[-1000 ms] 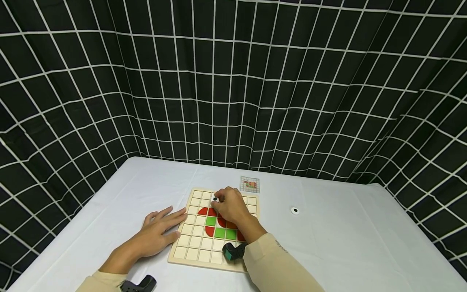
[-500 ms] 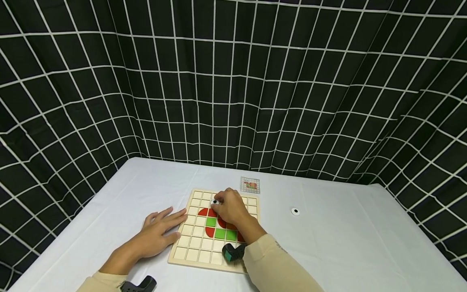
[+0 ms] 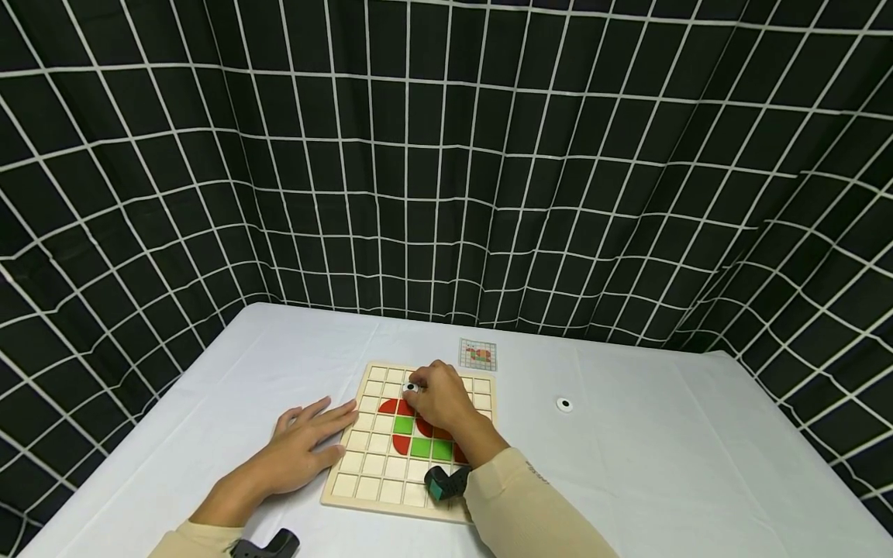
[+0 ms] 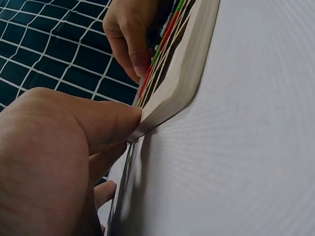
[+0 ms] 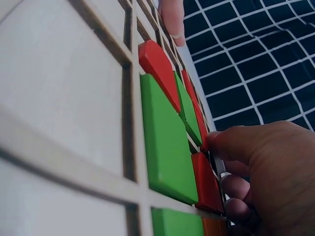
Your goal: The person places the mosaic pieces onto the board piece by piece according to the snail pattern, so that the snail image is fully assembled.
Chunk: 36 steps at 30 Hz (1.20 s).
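Note:
My right hand (image 3: 441, 395) pinches a white round eye piece with a black dot (image 3: 410, 387) between thumb and fingers, at a cell in the upper part of the wooden grid board (image 3: 380, 504). Just below it in the head view lie red quarter-round pieces (image 3: 401, 444) and green square pieces (image 3: 422, 447), set in the cells. In the right wrist view the thumb (image 5: 231, 142) comes up against the red piece behind the green one. My left hand (image 3: 300, 449) lies with fingers spread at the board's left edge, its thumb (image 4: 115, 118) touching the board's side.
A second eye piece (image 3: 564, 404) lies on the white tablecloth (image 3: 663, 449) to the right of the board. Behind the board is a small pattern card (image 3: 478, 354) showing a coloured figure on a grid. A black curtain with white lines (image 3: 446, 170) surrounds the table.
My right hand has brought the eye piece slightly lower, closer to its cell, over the last second. The left hand has stayed in place at the board's edge.

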### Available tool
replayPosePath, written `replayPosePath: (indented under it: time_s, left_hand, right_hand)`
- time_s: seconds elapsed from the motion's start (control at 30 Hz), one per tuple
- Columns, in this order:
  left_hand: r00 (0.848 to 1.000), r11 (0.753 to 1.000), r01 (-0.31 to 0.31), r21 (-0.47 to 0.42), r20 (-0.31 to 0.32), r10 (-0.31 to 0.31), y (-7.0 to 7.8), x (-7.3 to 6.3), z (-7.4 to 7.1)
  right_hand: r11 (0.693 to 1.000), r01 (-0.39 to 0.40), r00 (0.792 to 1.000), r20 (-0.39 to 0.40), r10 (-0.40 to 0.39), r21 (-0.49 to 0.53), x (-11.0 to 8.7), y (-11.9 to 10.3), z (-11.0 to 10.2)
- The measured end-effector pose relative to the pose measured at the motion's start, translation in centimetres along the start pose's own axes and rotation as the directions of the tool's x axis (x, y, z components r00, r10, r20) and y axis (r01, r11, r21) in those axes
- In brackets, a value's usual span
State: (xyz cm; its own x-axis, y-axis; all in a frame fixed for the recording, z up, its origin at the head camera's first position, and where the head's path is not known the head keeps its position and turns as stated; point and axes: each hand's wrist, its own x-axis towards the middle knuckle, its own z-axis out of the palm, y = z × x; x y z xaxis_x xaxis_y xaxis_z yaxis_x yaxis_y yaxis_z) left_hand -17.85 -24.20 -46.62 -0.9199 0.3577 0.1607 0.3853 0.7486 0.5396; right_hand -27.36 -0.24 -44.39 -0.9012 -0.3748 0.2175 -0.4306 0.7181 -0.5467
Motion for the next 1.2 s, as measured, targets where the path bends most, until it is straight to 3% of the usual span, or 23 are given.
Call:
replayPosePath:
  time_s: [1.2]
  left_hand:
    - [1.0,1.0,0.006,0.002,-0.003,-0.006,0.18,-0.12,-0.13]
  right_hand:
    - [0.999,0.009,1.0,-0.015,-0.009,0.045,-0.04,0.03,-0.27]
